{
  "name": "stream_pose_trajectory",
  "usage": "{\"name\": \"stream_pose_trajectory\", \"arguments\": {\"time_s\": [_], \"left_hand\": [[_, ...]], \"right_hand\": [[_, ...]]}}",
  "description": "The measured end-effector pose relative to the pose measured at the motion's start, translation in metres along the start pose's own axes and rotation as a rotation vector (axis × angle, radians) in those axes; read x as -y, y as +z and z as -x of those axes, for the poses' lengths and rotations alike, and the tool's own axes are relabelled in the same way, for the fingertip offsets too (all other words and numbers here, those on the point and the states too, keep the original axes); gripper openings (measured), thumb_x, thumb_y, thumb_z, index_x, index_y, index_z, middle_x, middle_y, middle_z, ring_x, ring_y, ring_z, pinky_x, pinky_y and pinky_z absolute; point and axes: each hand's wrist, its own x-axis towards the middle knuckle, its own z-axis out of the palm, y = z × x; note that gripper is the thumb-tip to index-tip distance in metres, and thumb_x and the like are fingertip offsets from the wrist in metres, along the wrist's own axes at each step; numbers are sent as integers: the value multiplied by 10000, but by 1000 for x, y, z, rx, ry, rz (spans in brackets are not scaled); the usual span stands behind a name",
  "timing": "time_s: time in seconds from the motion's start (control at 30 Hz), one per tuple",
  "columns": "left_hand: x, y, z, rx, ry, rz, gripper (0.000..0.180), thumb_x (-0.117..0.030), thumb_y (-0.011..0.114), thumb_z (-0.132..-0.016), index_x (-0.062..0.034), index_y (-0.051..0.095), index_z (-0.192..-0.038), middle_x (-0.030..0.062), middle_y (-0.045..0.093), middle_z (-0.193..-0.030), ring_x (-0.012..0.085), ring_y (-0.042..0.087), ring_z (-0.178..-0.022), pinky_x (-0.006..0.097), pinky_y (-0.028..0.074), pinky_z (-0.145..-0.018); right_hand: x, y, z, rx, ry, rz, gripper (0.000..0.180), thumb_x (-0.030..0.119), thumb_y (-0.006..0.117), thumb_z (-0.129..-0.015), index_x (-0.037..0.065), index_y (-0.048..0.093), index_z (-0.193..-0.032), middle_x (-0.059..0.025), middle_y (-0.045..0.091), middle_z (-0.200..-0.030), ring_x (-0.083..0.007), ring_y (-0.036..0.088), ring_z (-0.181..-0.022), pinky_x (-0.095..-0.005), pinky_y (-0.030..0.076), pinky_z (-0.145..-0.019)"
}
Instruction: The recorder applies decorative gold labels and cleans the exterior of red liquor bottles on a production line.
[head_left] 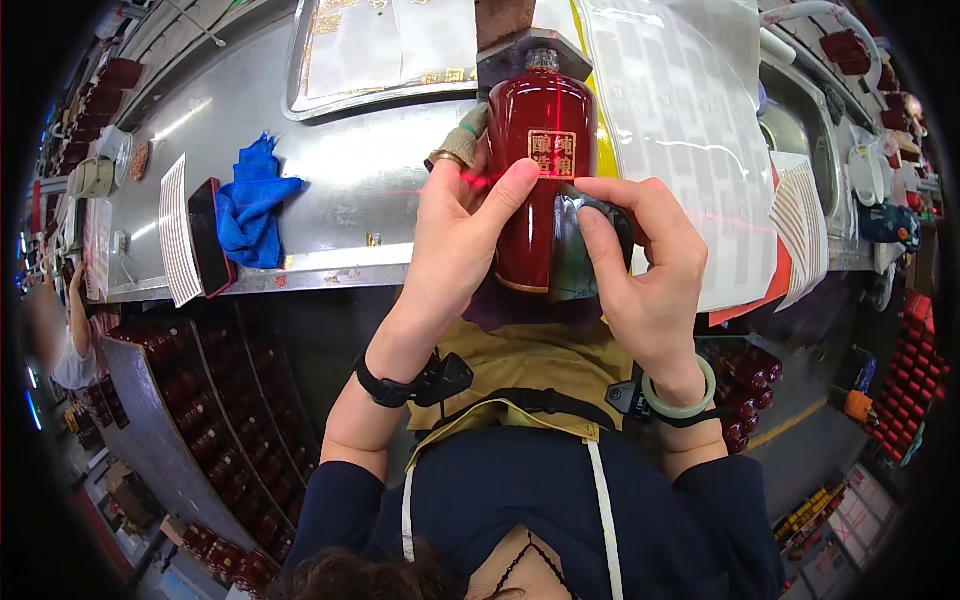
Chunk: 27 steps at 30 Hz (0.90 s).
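head view | left hand (455, 235) fingers closed round red bottle (538, 150), thumb pressed beside its gold square label (552, 153); right hand (640, 265) fingers curled on dark object against bottle's lower right side | bottle upright at steel table (350, 180) front edge; blue cloth (250, 205) well left

A steel workbench (360, 180) carried the things. Left of the left hand (455, 235) lay a crumpled blue cloth (250, 205), then a dark phone (210, 238) and a ribbed white stack (176, 243). Right of the right hand (650, 270) lay printed sheets (690, 130).
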Motion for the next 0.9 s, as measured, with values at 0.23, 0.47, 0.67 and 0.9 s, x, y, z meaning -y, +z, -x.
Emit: {"name": "stream_pose_trajectory", "arguments": {"time_s": [0.23, 0.47, 0.67, 0.9], "left_hand": [[3, -7, 2, 15, 21, 6, 589, -155, 640, -1046, 43, 373, -1532, 132, 568, -1447, 170, 566, -1296, 334, 456, -1114], [-3, -16, 3, -61, 1, -5, 566, -309, 479, -1121, 25, 343, -1558, 166, 542, -1491, 209, 567, -1331, 367, 456, -1123], [0, 1, 4, -21, -10, 67, 647, -111, 655, -1028, 46, 316, -1556, 158, 541, -1476, 199, 561, -1316, 358, 478, -1111], [1, 2, 5, -30, 5, 21, 659, -109, 669, -1017, 45, 318, -1554, 167, 521, -1489, 201, 546, -1331, 355, 472, -1118]], "right_hand": [[-13, -2, -1, 25, 38, -285, 183, -15, 682, -945, 8, 717, -1123, -77, 699, -959, -150, 658, -860, -286, 512, -766], [-31, -15, -30, -25, 302, -668, 227, 172, 631, -1052, -8, 659, -1187, 18, 631, -960, -33, 545, -857, -188, 437, -778], [-36, 13, -32, 126, 429, -637, 261, 205, 781, -960, 32, 618, -1067, 80, 515, -819, -9, 442, -744, -180, 373, -653], [-40, 18, -31, 87, 404, -677, 258, 187, 794, -946, 50, 589, -1021, 72, 505, -831, -14, 445, -766, -182, 386, -667]]}}
